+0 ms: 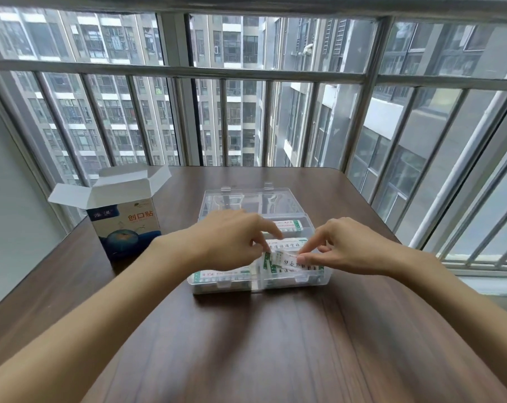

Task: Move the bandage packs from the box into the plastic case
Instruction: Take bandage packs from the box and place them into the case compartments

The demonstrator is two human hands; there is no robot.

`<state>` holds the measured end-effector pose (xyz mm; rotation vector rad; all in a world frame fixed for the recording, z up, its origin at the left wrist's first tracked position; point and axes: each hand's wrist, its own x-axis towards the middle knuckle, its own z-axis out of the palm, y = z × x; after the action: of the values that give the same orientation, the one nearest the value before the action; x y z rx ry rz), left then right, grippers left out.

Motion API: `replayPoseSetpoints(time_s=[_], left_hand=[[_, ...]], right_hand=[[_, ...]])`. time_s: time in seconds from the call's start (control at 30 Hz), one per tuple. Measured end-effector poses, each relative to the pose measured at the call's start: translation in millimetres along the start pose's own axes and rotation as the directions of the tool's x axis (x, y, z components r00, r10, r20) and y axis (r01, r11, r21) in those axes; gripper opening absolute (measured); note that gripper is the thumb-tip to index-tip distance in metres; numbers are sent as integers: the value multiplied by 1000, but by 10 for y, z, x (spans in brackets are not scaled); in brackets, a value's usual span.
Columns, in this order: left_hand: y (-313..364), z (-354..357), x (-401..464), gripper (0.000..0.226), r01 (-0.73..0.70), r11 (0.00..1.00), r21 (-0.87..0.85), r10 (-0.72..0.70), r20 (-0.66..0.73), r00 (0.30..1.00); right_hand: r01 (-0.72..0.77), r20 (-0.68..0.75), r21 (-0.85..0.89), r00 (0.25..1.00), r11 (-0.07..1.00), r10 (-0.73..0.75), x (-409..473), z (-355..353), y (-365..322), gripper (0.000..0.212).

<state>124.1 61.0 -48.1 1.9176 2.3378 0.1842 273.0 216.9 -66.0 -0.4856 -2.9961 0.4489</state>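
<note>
We're mid-placement: left hand [232, 237] & right hand [345, 245] both pinch a white-green bandage pack [284, 261] over the clear plastic case [322, 279]; next, lower it flat w/ the others, then back to the opened blue-white cardboard box [124, 219] at far left.

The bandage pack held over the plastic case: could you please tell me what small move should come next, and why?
Probably lower the bandage pack into the near right part of the plastic case and let go. The left hand and the right hand both pinch it just above the packs already lying there, and it sits tilted.
</note>
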Motion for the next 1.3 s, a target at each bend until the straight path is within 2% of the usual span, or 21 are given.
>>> replayPoseSetpoints(time_s=[0.17,0.33,0.5,0.63,0.77,0.83,0.9,0.93,1.0,1.07,1.17,1.3], left_hand=[[-17,124,-185,41,60,997,-40,-62,-54,997],[71,259,-254,42,-7,999,49,12,-84,996],[28,242,-225,38,7,999,39,3,-238,971],[73,240,-106,25,7,999,46,3,-225,974],[96,229,-39,26,21,998,54,-11,-178,984],[92,235,-25,27,26,998,60,-17,-146,989],[85,235,-6,26,24,998,64,-16,-118,993],[75,228,10,26,17,998,62,-10,-103,995],[57,198,49,25,9,999,48,-6,-60,998],[46,165,87,25,1,999,32,-1,-14,1000],[34,134,129,26,-8,1000,30,6,36,999],[42,117,156,28,-11,1000,24,9,63,998]], right_hand=[[32,16,3,999,999,-33,-6,-39,-66,21],[55,54,112,997,992,-61,40,-4,-76,20],[39,57,235,997,971,-53,96,36,-107,16],[40,41,275,998,961,-53,145,103,-179,12],[-13,101,274,995,962,-16,122,69,-201,10],[-76,112,253,993,965,48,87,-32,-198,11],[-193,93,201,980,960,177,46,-186,-207,12],[-251,108,147,966,957,236,26,-261,-229,13],[-319,178,-51,930,946,323,25,-343,-286,27],[-363,319,-181,858,914,404,68,-329,-373,30],[-443,506,-205,715,873,482,171,-241,-460,22],[-535,633,-134,602,834,487,251,-251,-452,17]])
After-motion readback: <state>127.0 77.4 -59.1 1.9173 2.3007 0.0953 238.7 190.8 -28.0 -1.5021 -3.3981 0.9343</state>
